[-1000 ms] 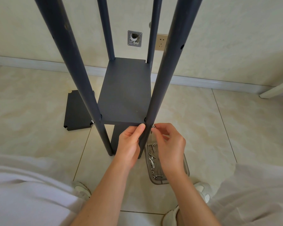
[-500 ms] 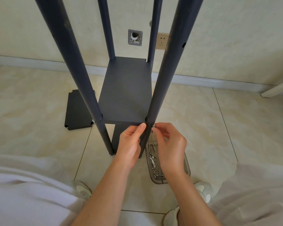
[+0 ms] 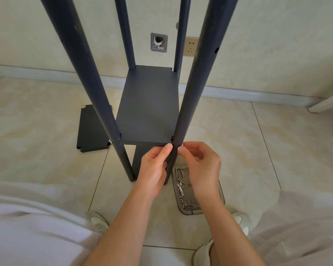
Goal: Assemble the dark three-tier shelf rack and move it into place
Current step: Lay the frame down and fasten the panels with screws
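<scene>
A dark rack stands on the tiled floor: four round poles with one dark shelf panel [image 3: 149, 104] fixed low between them. My left hand [image 3: 155, 166] grips the near right pole [image 3: 196, 89] just below that shelf. My right hand [image 3: 200, 166] pinches a small silver screw [image 3: 181, 145] against the right side of the same pole at shelf height. Another silver screw head [image 3: 110, 141] shows on the near left pole [image 3: 88, 73].
A loose dark shelf panel [image 3: 90, 129] lies flat on the floor left of the rack. A clear plastic tray [image 3: 200, 208] with several screws sits under my right hand. The wall carries a socket [image 3: 190, 47] and an open box [image 3: 159, 42]. My shoes and white trousers fill the bottom.
My hands stay on the near right pole. The view has shifted very slightly, and my right fingers have turned a little at the screw.
</scene>
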Tool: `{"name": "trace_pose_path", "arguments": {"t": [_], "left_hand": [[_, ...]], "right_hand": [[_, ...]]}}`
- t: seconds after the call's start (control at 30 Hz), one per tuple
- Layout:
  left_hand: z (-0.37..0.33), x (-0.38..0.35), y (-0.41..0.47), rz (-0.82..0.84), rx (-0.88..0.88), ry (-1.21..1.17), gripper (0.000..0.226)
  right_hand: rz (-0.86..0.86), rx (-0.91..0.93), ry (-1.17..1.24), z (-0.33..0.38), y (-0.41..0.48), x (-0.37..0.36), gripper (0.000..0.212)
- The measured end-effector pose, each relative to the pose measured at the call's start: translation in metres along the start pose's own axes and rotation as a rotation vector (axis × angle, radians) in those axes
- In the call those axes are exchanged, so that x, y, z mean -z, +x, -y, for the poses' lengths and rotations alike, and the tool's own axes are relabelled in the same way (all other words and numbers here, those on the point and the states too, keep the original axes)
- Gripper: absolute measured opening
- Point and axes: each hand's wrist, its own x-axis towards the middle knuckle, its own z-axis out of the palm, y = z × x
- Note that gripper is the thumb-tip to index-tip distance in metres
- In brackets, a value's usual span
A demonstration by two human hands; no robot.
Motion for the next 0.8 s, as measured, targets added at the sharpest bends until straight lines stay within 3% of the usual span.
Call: {"name": "trace_pose_path", "arguments": {"t": [0.1,0.23,0.37,0.43,0.5,0.57,0.6,0.7,0.8], "left_hand": [[-0.001,0.0,-0.001,-0.002,-0.009,0.008,0.031],[-0.003,0.0,-0.005,-0.056,-0.036,0.054,0.018],[-0.007,0.001,-0.011,-0.216,-0.121,0.374,0.023],[-0.011,0.004,-0.018,-0.327,-0.297,0.694,0.028],[-0.018,0.005,-0.026,-0.426,-0.581,0.997,0.022],[-0.025,0.004,-0.03,-0.448,-0.868,1.164,0.014],[-0.028,0.003,-0.031,-0.456,-0.914,1.236,0.025],[-0.03,0.0,-0.023,-0.368,-0.851,1.414,0.05],[-0.03,-0.003,-0.016,-0.291,-0.824,1.448,0.047]], "right_hand": [[0.046,-0.041,0.055,0.002,0.005,0.002,0.011],[0.16,-0.045,0.11,0.003,0.013,0.007,0.008],[0.3,-0.048,0.084,0.002,0.02,0.015,0.005],[0.358,-0.042,0.078,0.003,0.024,0.018,0.007],[0.375,-0.038,0.063,0.004,0.027,0.019,0.009],[0.357,-0.024,0.034,0.004,0.03,0.02,0.007],[0.339,-0.016,0.01,0.003,0.031,0.02,0.006],[0.321,-0.03,-0.025,0.003,0.036,0.022,0.009],[0.394,-0.117,-0.004,0.005,0.044,0.024,0.018]]}}
